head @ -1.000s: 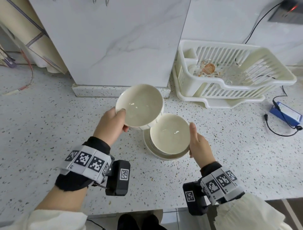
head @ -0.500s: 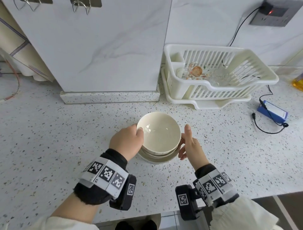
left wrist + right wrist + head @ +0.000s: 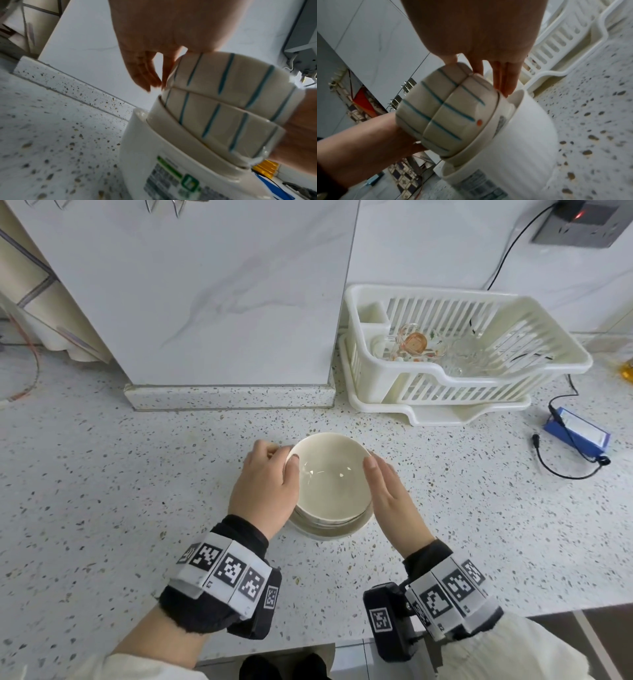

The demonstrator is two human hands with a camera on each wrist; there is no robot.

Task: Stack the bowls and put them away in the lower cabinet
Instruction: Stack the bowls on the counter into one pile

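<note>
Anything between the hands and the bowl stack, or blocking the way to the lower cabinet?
Nothing between: left hand pinches the stack's top rim, right hand lies flat against its side. Cabinet is out of view.

left hand (image 3: 265, 491) sits at centre frame, thumb hooked over the rim of the bowls (image 3: 329, 474), fingers (image 3: 142, 73) seemingly wrapped round the far side. right hand (image 3: 387, 494) lies just right of it, fingers (image 3: 505, 75) straight, flat against their side. forearms (image 3: 164, 635) rise from the bottom edge.
</note>
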